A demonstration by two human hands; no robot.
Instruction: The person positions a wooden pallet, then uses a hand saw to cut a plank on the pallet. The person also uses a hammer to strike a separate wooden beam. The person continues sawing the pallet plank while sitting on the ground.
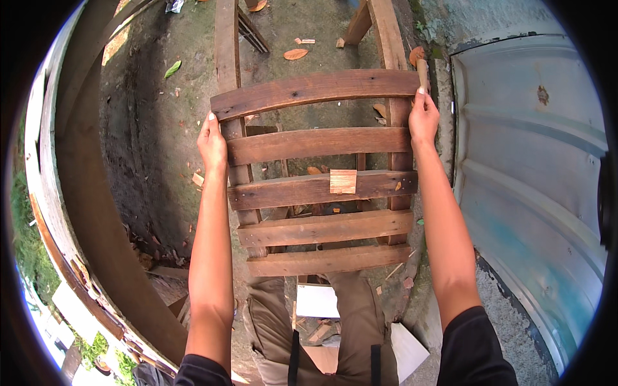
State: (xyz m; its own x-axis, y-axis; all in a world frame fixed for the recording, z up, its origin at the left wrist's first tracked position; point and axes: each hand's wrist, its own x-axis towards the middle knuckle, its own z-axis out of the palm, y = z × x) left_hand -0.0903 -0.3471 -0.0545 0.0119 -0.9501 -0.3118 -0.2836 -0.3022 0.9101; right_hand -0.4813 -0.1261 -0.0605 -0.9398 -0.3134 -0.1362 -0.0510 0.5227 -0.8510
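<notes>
A reddish-brown wooden slat lies crosswise over two long wooden beams, farthest of several slats in a row. Its left end is between the fingers and thumb of my left hand. At the other end, my right hand is closed on the slat, thumb on top. A short light-brown piece stands out beyond my right thumb; whether I hold it too is unclear. On the middle slat rests a small square wood block. The nearest slat sits just above my knees.
The left beam and right beam run away from me. A corrugated metal sheet stands at the right. A curved wooden edge borders the left. Leaves and wood scraps litter the ground, including a brown leaf.
</notes>
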